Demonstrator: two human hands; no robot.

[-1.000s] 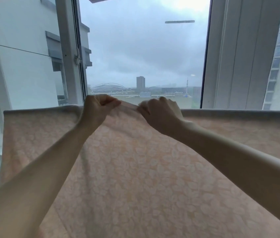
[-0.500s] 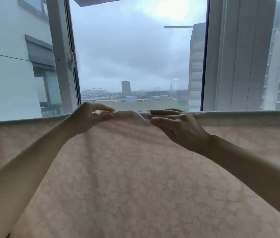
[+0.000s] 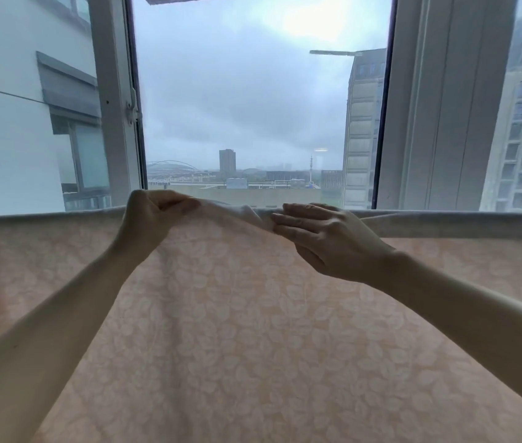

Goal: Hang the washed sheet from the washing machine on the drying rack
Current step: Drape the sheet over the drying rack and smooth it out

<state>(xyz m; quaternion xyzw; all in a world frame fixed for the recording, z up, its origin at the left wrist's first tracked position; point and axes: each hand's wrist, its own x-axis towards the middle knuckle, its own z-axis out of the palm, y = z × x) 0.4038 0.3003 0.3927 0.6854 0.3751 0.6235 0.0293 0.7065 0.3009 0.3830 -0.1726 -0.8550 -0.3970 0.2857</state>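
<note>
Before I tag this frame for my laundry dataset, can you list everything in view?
pale peach fabric sheet with white leaf print: one, peach and white, draped over a hidden support across the frame, hanging toward the camera.
white window frame post: one, white, upper left, beside the centre pane.
white building wall: one, white, outside at left.
beige high-rise building: one, beige, outside, right of centre.
overcast sky: one, grey-blue, top centre.
left hand: one, pinches a raised fold at the sheet's top edge.
right hand: one, fingers straight, resting on the sheet's top edge.
</note>
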